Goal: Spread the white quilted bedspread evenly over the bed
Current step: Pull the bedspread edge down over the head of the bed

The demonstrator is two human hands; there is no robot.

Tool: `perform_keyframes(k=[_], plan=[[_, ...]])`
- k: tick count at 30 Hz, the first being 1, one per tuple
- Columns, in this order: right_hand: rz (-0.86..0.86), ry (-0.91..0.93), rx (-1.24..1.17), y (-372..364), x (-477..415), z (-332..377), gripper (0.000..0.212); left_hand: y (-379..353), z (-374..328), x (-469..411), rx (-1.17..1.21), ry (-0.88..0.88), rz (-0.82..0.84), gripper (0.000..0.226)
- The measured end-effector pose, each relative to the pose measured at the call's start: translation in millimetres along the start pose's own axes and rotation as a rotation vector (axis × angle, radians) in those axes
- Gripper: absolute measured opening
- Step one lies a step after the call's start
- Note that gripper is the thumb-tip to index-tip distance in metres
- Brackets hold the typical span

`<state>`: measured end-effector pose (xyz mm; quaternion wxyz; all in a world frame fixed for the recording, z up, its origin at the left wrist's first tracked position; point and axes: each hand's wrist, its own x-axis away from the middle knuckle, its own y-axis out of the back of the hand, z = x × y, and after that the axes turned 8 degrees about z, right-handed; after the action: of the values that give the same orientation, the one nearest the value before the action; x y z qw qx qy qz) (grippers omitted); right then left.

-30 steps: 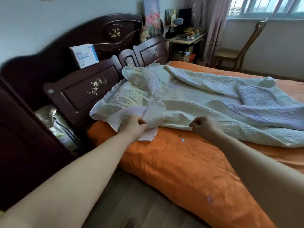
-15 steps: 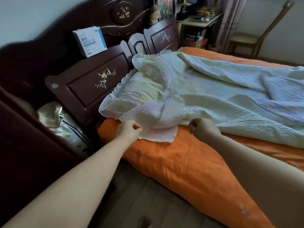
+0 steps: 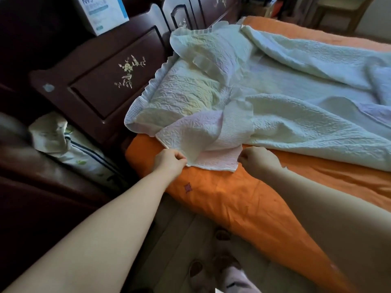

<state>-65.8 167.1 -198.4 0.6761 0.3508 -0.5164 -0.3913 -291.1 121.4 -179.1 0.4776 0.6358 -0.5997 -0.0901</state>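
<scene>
The white quilted bedspread (image 3: 285, 115) lies crumpled and folded over itself on the bed's orange sheet (image 3: 222, 197), bunched toward the headboard. Its ribbed, frilled corner hangs near the bed's near edge. My left hand (image 3: 169, 160) pinches that corner's left edge. My right hand (image 3: 258, 160) is curled at the right edge of the same ribbed flap and grips it. A wide strip of orange sheet along the near side is bare.
The dark wooden headboard (image 3: 101, 81) stands at the left with a white N95 box (image 3: 103, 13) on top. A patterned bag (image 3: 63, 140) is wedged beside it. Slippers (image 3: 222, 235) and my socked foot (image 3: 234, 280) are on the floor. A wooden chair (image 3: 338, 9) stands beyond the bed.
Both hands have drawn the bedspread's corner toward the bed's near edge, and my right hand has shifted left onto the ribbed flap. The view has tilted down and closer.
</scene>
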Motion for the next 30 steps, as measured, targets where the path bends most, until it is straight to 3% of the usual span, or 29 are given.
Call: perform_keyframes(k=[8,13,20,22,25,28,30], plan=[[0.137,0.0,0.058,-33.7,-82.8,-12.7,0.02,-32.3,4.3,-63.5,-0.054,0.125,0.078,0.012],[0.236,0.001,0.102,-63.5,-134.8,-28.7,0.033,-62.9,-1.1,-120.9,-0.1,0.167,0.113,0.01],[0.347,0.008,0.093,-107.0,-199.5,-46.1,0.035,-118.1,5.8,-188.3,-0.155,0.188,0.184,0.009],[0.277,0.023,0.071,-121.7,-214.1,-51.7,0.032,-131.0,9.5,-203.7,-0.161,0.194,0.187,0.011],[-0.042,0.12,0.033,-133.3,-237.7,-57.0,0.031,-147.8,12.4,-225.9,-0.15,0.195,0.177,0.012],[-0.281,0.276,0.128,-127.5,-259.6,-54.5,0.046,-160.1,13.2,-242.3,-0.136,0.204,0.164,0.012],[-0.293,0.366,0.199,-117.6,-273.0,-48.3,0.063,-165.8,11.4,-247.9,-0.128,0.217,0.169,0.013]])
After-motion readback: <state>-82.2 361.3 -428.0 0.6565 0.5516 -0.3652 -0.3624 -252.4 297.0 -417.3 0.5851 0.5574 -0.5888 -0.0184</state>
